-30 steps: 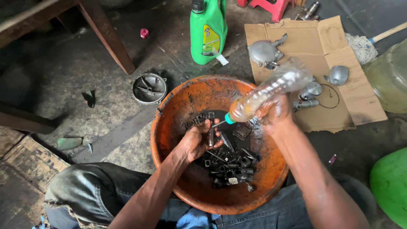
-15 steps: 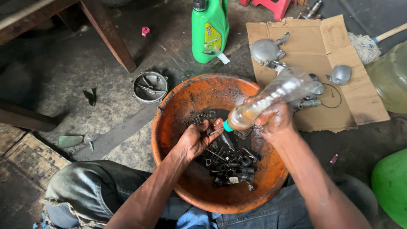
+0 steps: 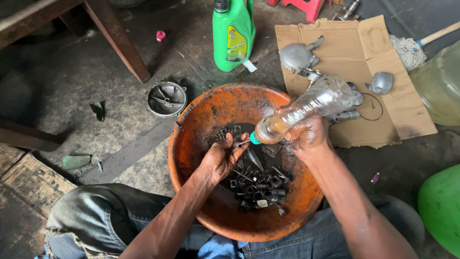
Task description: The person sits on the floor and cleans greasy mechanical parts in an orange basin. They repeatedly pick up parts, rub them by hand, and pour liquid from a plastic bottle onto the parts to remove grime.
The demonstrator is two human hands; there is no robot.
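Head view, looking down at the floor between the person's knees.

Orange basin (image 3: 206,115): round, stained, sits on the concrete floor (image 3: 72,86) directly in front of the person. A pool of dark liquid and a heap of small black metal parts (image 3: 261,187) lie in its bottom, toward the near right.

Right hand (image 3: 309,136): grip clamped around a clear plastic bottle (image 3: 306,108). Bottle is tilted, base up and to the far right, teal nozzle (image 3: 255,138) pointing down-left over the basin. A little yellowish liquid sits at the nozzle end.

Left hand (image 3: 223,158): over the middle of the basin, fingers curled together on a small metal part (image 3: 243,142) held just at the nozzle tip. The part is mostly hidden by the fingers; it appears thin and rod-like, but I cannot tell its kind.

Surroundings:
- Green jug (image 3: 233,36), upright, on the floor beyond the basin.
- Flattened cardboard (image 3: 383,38), far right, carrying grey metal castings (image 3: 297,57).
- Round metal cover (image 3: 166,99), on the floor just left of the basin.
- Mop head (image 3: 408,50) at the cardboard's far right edge.
- Wooden leg (image 3: 115,41), far left.
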